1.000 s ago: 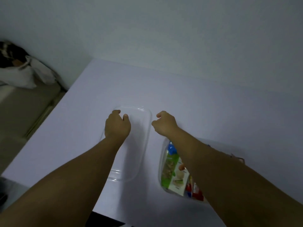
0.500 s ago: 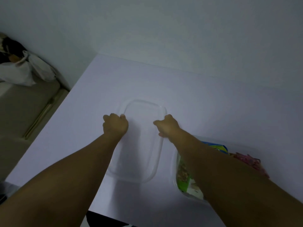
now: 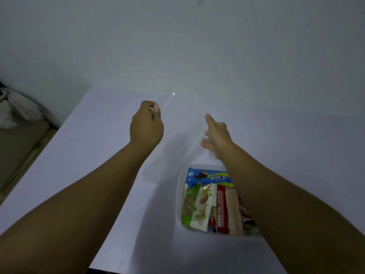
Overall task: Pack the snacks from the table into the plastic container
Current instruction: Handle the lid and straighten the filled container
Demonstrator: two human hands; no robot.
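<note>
A clear plastic lid (image 3: 177, 135) is held up off the white table (image 3: 88, 155), tilted and blurred, almost see-through. My left hand (image 3: 147, 125) pinches its left edge near the far corner. My right hand (image 3: 215, 135) holds its right edge, thumb pointing up. Below and to the right, the clear plastic container (image 3: 178, 204) sits on the table with snacks inside: a blue biscuit pack (image 3: 207, 177) across the far end, a green and white nut packet (image 3: 197, 208), and red and pink bars (image 3: 227, 210). My right forearm hides the container's right side.
A grey wall rises right behind the table's far edge. Off the table's left edge lies a lower floor area with a white plastic bag (image 3: 17, 109). The table's front edge runs close to my body.
The lid was lying flat on the table under both hands; now both hands have lifted it up and toward the right, above the container. The camera view has also tilted upward.
</note>
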